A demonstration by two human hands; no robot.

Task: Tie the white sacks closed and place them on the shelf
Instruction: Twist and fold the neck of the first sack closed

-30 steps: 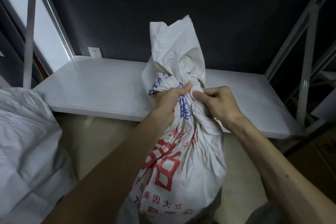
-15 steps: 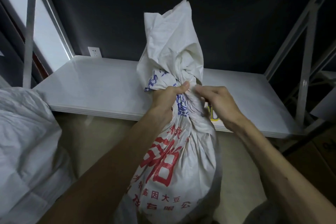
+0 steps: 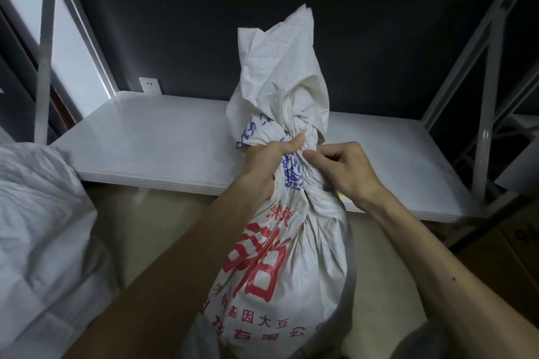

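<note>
Both hands held the white sack (image 3: 277, 271) at its twisted neck: your left hand (image 3: 271, 160) fisted around it, your right hand (image 3: 341, 169) pinching beside. It stood upright before the shelf (image 3: 145, 140); a second sack (image 3: 38, 227) lay left.

White sack (image 3: 280, 285): big red Chinese characters across the front, creased and only partly legible, can't tell which. Below them is a smaller red line; the readable part is 基因大豆, and its first characters are lost in a fold. The lowest red line reads 有限公, cut off at both ends by the sack's curve. Blue print at the tied neck and small red characters just under it: too crumpled to read. Cardboard box (image 3: 519, 245) at right edge: dark printed letters, cropped, not legible. Yellow label (image 3: 341, 196) scrap just right of the neck: no text readable.
</note>
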